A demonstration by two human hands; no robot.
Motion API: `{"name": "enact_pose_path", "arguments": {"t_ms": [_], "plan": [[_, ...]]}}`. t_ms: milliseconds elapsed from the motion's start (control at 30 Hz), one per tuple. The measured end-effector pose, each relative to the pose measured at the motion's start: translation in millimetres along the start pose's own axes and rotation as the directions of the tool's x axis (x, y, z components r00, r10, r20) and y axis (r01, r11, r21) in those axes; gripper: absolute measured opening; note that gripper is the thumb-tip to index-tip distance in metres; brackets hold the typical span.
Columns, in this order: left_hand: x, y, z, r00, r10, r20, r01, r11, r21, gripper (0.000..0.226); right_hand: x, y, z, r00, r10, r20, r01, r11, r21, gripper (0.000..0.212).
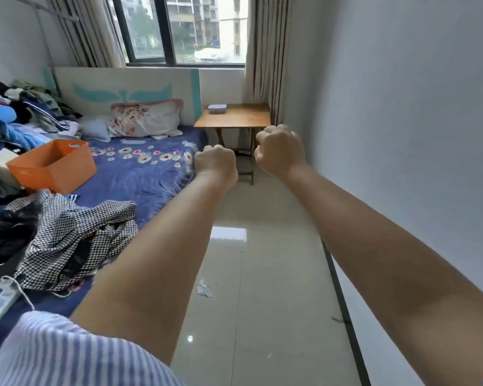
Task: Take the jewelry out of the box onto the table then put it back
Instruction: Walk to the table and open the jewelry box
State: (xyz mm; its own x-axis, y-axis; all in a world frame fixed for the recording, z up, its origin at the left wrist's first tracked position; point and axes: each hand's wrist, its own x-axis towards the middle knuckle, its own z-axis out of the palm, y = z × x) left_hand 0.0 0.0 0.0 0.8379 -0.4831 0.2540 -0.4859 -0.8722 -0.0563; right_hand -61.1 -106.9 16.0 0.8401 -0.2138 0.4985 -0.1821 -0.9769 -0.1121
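Observation:
A small pale box (217, 108) with a lid sits on the far left part of a wooden folding table (240, 118) under the window. No jewelry shows; the box is closed and too small to see into. Both my arms stretch forward over the floor. My left hand (216, 160) is curled into a fist with nothing in it, well short of the table. My right hand (280, 149) is also a fist, held slightly higher, in front of the table's right edge.
A bed (140, 174) with a blue flowered sheet fills the left, carrying an orange bin (53, 165), a pillow (148, 118) and heaps of clothes (67, 235). A white wall (402, 107) bounds the right. A glossy tiled floor (262, 274) with a paper scrap (204, 288) leads to the table.

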Motion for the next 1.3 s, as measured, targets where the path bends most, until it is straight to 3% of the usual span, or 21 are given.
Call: {"name": "enact_pose_path", "arguments": {"t_ms": [200, 367, 767, 1000, 1300], "plan": [[133, -23, 81, 0.993, -0.007, 0.116, -0.001, 0.998, 0.065, 0.034, 111, 36, 117, 0.992, 0.015, 0.125, -0.013, 1.000, -0.012, 0.025], [287, -48, 131, 0.989, -0.036, 0.140, 0.019, 0.992, 0.127, 0.036, 237, 71, 203, 0.993, 0.033, 0.115, -0.035, 0.999, 0.016, 0.029], [623, -58, 243, 0.979, 0.049, 0.195, -0.058, 0.998, 0.038, 0.030, 538, 183, 386, 0.979, 0.056, 0.197, -0.058, 0.998, 0.007, 0.028], [819, -77, 308, 0.972, -0.014, 0.233, 0.015, 1.000, -0.005, 0.030, 720, 242, 497, 0.973, -0.031, 0.229, 0.009, 0.996, 0.094, 0.027], [1045, -147, 414, 0.963, -0.074, 0.258, 0.070, 0.997, 0.024, 0.024, 936, 268, 650, 0.951, -0.045, 0.306, -0.003, 0.988, 0.153, 0.027]]}}
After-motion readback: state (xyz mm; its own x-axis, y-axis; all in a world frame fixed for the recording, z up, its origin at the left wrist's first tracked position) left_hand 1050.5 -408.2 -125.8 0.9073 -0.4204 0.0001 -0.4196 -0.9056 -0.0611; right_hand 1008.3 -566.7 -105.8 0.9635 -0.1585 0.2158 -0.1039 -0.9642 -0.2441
